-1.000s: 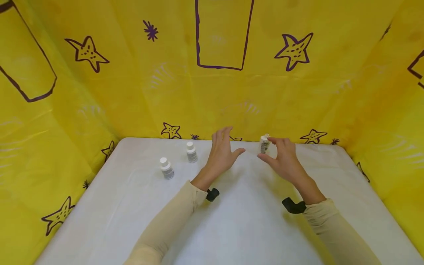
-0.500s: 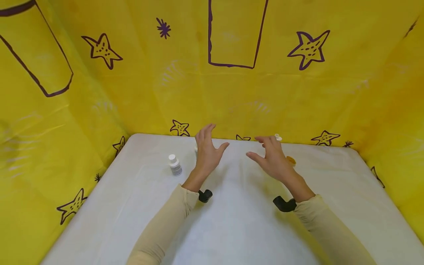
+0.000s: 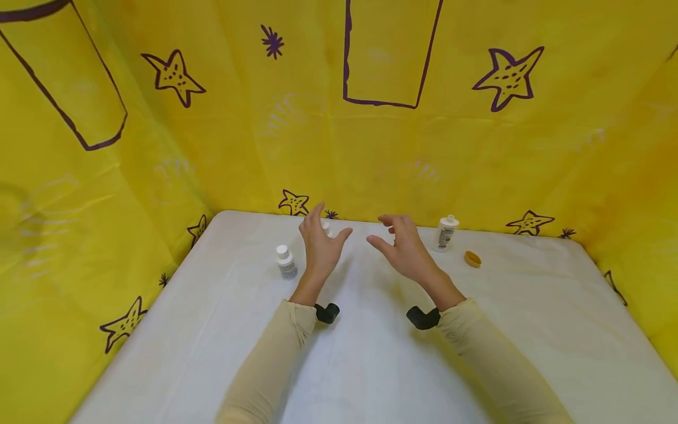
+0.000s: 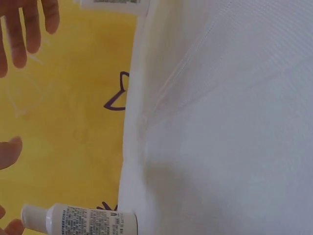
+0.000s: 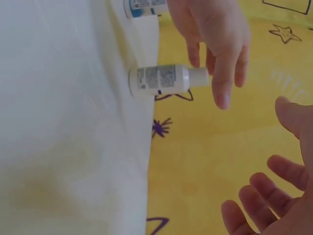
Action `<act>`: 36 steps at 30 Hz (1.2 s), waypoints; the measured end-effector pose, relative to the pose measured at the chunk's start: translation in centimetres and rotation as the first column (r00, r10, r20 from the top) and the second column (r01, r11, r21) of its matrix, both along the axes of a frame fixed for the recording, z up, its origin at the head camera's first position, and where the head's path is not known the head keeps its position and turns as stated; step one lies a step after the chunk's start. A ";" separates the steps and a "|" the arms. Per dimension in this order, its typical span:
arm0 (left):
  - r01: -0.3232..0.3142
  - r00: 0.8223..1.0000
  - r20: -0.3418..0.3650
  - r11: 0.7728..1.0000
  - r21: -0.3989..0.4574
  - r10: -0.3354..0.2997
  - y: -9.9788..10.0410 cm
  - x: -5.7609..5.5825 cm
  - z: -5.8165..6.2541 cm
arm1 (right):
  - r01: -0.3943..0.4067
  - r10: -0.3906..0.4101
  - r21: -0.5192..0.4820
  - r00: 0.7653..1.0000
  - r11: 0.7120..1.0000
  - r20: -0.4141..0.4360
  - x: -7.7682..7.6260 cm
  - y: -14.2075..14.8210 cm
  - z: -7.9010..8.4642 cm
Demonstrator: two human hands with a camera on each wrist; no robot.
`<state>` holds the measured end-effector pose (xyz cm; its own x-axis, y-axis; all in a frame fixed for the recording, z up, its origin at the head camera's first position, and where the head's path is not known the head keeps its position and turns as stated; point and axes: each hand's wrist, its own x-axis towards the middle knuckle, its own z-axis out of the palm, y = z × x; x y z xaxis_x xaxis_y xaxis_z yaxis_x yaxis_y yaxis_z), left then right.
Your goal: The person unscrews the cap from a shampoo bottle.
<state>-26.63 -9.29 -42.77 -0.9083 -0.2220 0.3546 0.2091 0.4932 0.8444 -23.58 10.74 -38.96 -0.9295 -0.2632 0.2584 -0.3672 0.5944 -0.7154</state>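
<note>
My left hand [image 3: 320,250] hovers over the table's far half, thumb and fingers spread apart, holding nothing. Close behind it is a small white bottle [image 5: 161,79], mostly hidden by the hand in the head view. Another white capped bottle [image 3: 286,263] with a grey label stands just to its left. My right hand [image 3: 405,250], also holding nothing, has its thumb apart from loosely bent fingers. It faces the left hand across a gap. Right of it, near the back edge, a third white bottle [image 3: 446,234] with a narrow top and printed label stands upright.
An orange ring-like piece [image 3: 472,259] lies on the white-covered table [image 3: 360,365], right of the third bottle. Yellow sheeting [image 3: 381,153] with drawn starfish rises behind the table and at both sides. Dark wrist mounts [image 3: 422,318] stick out below the hands.
My right hand has left the bottle at the right and moved left, uncovering the orange piece. The left hand has moved left, now overlapping a bottle. The head view has turned slightly left.
</note>
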 end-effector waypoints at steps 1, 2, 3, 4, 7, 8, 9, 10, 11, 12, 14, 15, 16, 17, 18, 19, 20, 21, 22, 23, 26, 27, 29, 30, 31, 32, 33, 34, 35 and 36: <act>-0.005 1.000 0.012 1.000 0.015 0.005 -0.1 -0.1 -0.1 | -0.002 0.002 0.002 1.000 1.000 -0.002 -0.2 -0.4 0.0; -0.010 1.000 0.030 0.999 0.030 0.009 -0.2 -0.1 -0.3 | -0.004 0.004 0.001 1.000 1.000 -0.003 -0.3 -0.8 -0.1; -0.015 0.999 0.049 0.999 0.047 0.013 -0.4 -0.2 -0.4 | -0.006 0.006 -0.001 1.000 1.000 -0.005 -0.5 -1.2 -0.1; -0.022 0.997 0.073 0.998 0.060 0.018 -0.5 -0.2 -0.6 | -0.010 0.010 -0.002 1.000 1.000 -0.009 -0.7 -1.6 -0.1; -0.041 0.992 0.123 0.993 0.108 0.027 -0.9 -0.4 -1.0 | -0.027 0.026 -0.010 0.999 1.000 -0.029 -1.3 -2.9 -0.2; -0.045 0.990 0.139 0.991 0.124 0.027 -1.0 -0.4 -1.1 | -0.031 0.030 -0.015 0.999 0.999 -0.036 -1.6 -3.2 -0.3; -0.048 0.988 0.149 0.990 0.134 0.028 -1.1 -0.4 -1.2 | -0.034 0.033 -0.017 0.998 0.999 -0.046 -1.8 -3.6 -0.4; -0.047 0.988 0.155 0.988 0.150 0.023 -1.2 -0.5 -1.3 | -0.038 0.036 -0.019 0.998 0.999 -0.055 -2.0 -3.9 -0.5; -0.042 0.988 0.156 0.985 0.165 0.016 -1.3 -0.5 -1.5 | -0.042 0.041 -0.018 0.997 0.999 -0.065 -2.3 -4.3 -0.6; -0.038 0.987 0.161 0.983 0.178 0.009 -1.4 -0.6 -1.6 | -0.044 0.043 -0.017 0.997 0.999 -0.070 -2.5 -4.6 -0.7; -0.027 0.987 0.162 0.979 0.201 -0.006 -1.6 -0.7 -1.9 | -0.046 0.046 -0.001 0.996 0.999 -0.081 -3.0 -5.3 -1.0; -0.023 0.987 0.161 0.979 0.204 -0.011 -1.6 -0.8 -2.1 | -0.046 0.047 0.009 0.995 0.999 -0.086 -3.2 -5.6 -1.2; -0.018 0.987 0.161 0.978 0.209 -0.017 -1.7 -0.9 -2.3 | -0.048 0.049 0.016 0.995 0.999 -0.090 -3.5 -5.9 -1.4; -0.015 0.987 0.159 0.978 0.210 -0.019 -1.7 -1.0 -2.4 | -0.048 0.050 0.024 0.994 0.999 -0.093 -3.7 -6.1 -1.5; -0.015 0.987 0.159 0.978 0.209 -0.019 -1.7 -1.1 -2.5 | -0.045 0.048 0.032 0.994 0.998 -0.096 -3.9 -6.4 -1.7; -0.013 0.988 0.154 0.978 0.207 -0.019 -1.7 -1.2 -2.6 | -0.043 0.047 0.040 0.994 0.998 -0.098 -4.1 -6.7 -1.9; -0.014 0.988 0.152 0.979 0.202 -0.017 -1.7 -1.2 -2.7 | -0.044 0.048 0.043 0.994 0.998 -0.097 -4.3 -7.0 -2.0; -0.017 0.988 0.151 0.980 0.196 -0.013 -1.7 -1.2 -2.8 | -0.045 0.050 0.047 0.994 0.998 -0.097 -4.5 -7.3 -2.1; -0.019 0.989 0.150 0.981 0.194 -0.010 -1.7 -1.2 -2.8 | -0.048 0.052 0.051 0.994 0.998 -0.094 -4.7 -7.5 -2.2; -0.024 0.988 0.151 0.982 0.188 -0.005 -1.8 -1.1 -2.9 | -0.050 0.055 0.059 0.994 0.997 -0.090 -4.8 -7.8 -2.2; -0.042 0.986 0.166 0.985 0.170 0.013 -2.0 -1.0 -2.8 | -0.057 0.063 0.078 0.996 0.995 -0.071 -5.1 -8.4 -2.1; -0.048 0.985 0.171 0.985 0.167 0.019 -2.0 -1.0 -2.8 | -0.059 0.065 0.088 0.996 0.994 -0.066 -5.2 -8.6 -2.1; -0.058 0.983 0.179 0.987 0.152 0.030 -2.1 -0.9 -2.8 | -0.063 0.069 0.101 0.996 0.993 -0.055 -5.4 -8.9 -2.0; -0.061 0.983 0.181 0.988 0.143 0.034 -2.2 -0.9 -2.8 | -0.065 0.071 0.105 0.996 0.992 -0.048 -5.5 -9.1 -1.9; -0.064 0.982 0.183 0.989 0.131 0.039 -2.2 -0.9 -2.9 | -0.069 0.074 0.111 0.996 0.991 -0.048 -5.5 -9.3 -1.9; -0.064 0.982 0.185 0.991 0.116 0.042 -2.2 -0.9 -2.9 | -0.071 0.077 0.117 0.996 0.991 -0.046 -5.6 -9.4 -1.9; -0.063 0.981 0.189 0.993 0.101 0.043 -2.2 -1.0 -3.0 | -0.074 0.080 0.120 0.996 0.990 -0.044 -5.6 -9.5 -1.9; -0.060 0.980 0.196 0.994 0.089 0.041 -2.2 -1.0 -3.1 | -0.076 0.082 0.122 0.996 0.990 -0.044 -5.7 -9.7 -1.9; -0.056 0.979 0.202 0.995 0.077 0.039 -2.2 -1.0 -3.1 | -0.077 0.083 0.121 0.996 0.990 -0.042 -5.7 -9.8 -1.9; -0.052 0.978 0.206 0.996 0.067 0.037 -2.2 -1.0 -3.2 | -0.077 0.083 0.122 0.996 0.990 -0.043 -5.7 -9.9 -1.9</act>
<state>-27.63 -11.46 -45.99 -0.9486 -0.2818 0.1439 0.0073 0.4352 0.9003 -29.31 0.86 -40.85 -0.8916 -0.3683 0.2636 -0.4490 0.6422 -0.6213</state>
